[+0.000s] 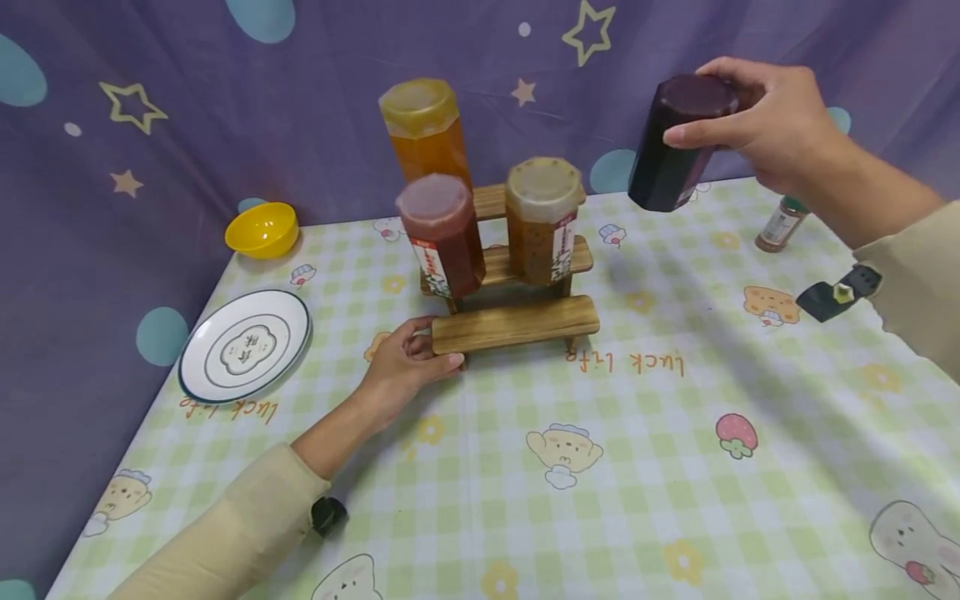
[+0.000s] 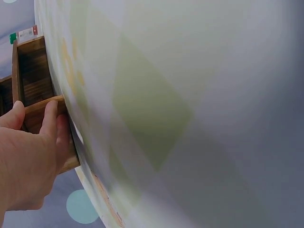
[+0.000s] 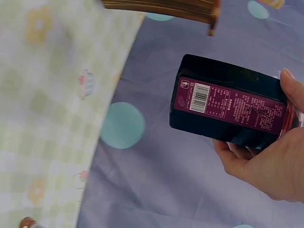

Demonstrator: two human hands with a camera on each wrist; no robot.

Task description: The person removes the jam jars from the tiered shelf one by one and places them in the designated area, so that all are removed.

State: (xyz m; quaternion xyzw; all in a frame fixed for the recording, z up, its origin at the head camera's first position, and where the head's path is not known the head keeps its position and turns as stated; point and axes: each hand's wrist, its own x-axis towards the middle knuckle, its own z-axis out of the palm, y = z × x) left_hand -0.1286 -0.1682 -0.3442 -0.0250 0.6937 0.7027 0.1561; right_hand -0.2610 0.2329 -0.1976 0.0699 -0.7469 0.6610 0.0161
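Note:
In the head view my right hand (image 1: pixel 787 117) grips a dark jar (image 1: pixel 678 146) near its top, holding it in the air right of a stepped wooden rack (image 1: pixel 517 325). A purple label with a barcode shows on that jar (image 3: pixel 228 102) in the right wrist view. My left hand (image 1: pixel 401 367) holds the left end of the rack's lowest step, thumb in front; the left wrist view shows the fingers (image 2: pixel 50 118) on the wood. On the middle step stand a red jar (image 1: pixel 442 237) and a brown jar (image 1: pixel 543 225). Behind them, higher, stands an orange jar (image 1: pixel 427 133) with a yellow lid.
Left of the rack are a white plate (image 1: pixel 288 354) with a dark rim and a yellow bowl (image 1: pixel 262 232). A small green-capped shaker (image 1: pixel 780 225) stands at the right, below my right forearm. A purple curtain (image 1: pixel 337 108) hangs behind the checked tablecloth (image 1: pixel 480 500).

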